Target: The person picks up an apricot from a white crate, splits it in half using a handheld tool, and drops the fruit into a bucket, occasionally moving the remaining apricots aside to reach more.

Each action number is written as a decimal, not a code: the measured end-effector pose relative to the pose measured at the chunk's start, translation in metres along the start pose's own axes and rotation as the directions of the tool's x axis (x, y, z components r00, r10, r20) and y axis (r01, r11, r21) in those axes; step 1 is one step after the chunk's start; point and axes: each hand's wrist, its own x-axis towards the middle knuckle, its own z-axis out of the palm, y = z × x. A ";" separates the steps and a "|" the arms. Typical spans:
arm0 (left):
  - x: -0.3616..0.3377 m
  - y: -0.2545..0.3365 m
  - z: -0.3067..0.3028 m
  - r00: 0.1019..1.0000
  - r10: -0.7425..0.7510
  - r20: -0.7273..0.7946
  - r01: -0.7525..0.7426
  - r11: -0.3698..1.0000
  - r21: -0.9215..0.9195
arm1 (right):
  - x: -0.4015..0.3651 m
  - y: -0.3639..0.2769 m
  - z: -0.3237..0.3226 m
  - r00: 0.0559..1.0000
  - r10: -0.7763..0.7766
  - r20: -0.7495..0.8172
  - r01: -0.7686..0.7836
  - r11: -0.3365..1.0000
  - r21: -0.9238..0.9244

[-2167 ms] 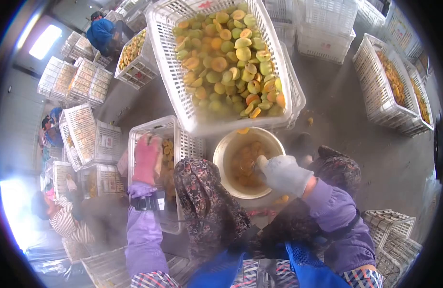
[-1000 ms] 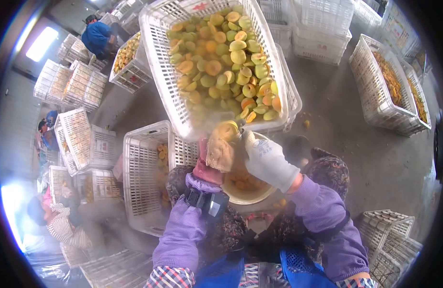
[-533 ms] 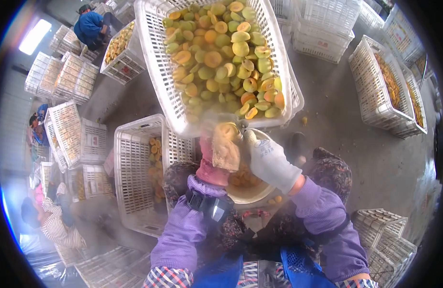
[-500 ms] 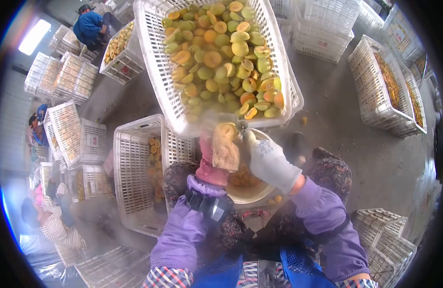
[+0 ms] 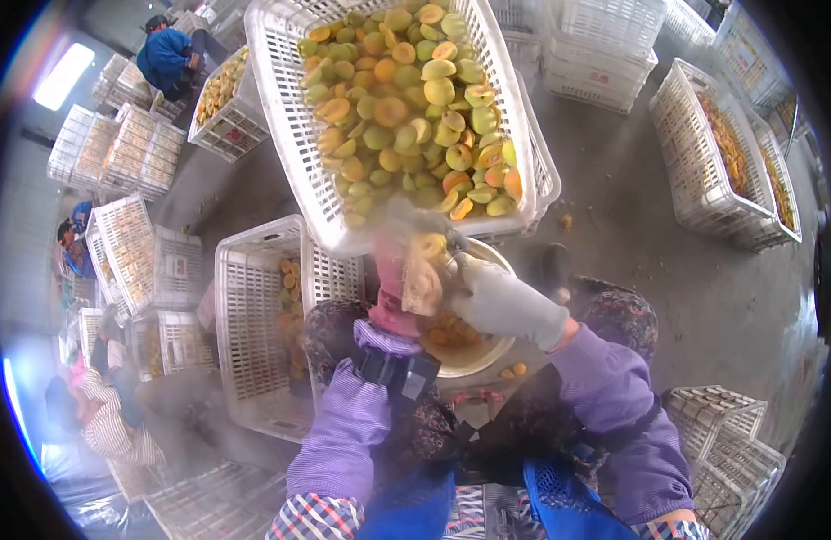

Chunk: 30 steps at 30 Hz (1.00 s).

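My left hand (image 5: 404, 281), in a pink glove with a stained palm, holds a yellow apricot (image 5: 431, 245) above a metal bowl (image 5: 484, 356) of cut fruit pieces. My right hand (image 5: 507, 303), in a white glove, is closed on what looks like a small knife, its tip against the apricot. Both hands hover just below the near rim of a large white crate (image 5: 294, 135) heaped with green and orange apricots. A white crate (image 5: 244, 324) with apricot halves stands left of my knee.
Stacked white crates (image 5: 604, 45) stand behind, and crates of orange pieces (image 5: 730, 153) at the right. A person in blue (image 5: 168, 54) crouches at the far left; another in stripes (image 5: 105, 423) sits at the lower left. More crates (image 5: 730, 441) lie at the lower right.
My left hand came from the left crate to the middle with an apricot. My right hand rose from the bowl to meet it, and both now sit slightly lower over the bowl.
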 end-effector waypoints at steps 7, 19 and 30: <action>-0.003 0.011 0.007 0.866 0.396 0.305 -0.498 0.630 0.596 | 0.000 -0.007 -0.008 0.954 0.145 0.264 -0.219 0.936 0.275; -0.014 0.032 0.013 0.883 0.176 0.435 -0.351 0.864 0.362 | -0.007 0.001 -0.004 0.858 0.042 0.512 -0.347 0.782 0.518; -0.067 0.121 -0.090 0.957 0.235 -0.171 -0.047 0.705 0.707 | -0.021 0.028 0.023 0.918 0.052 0.394 0.179 0.832 -0.525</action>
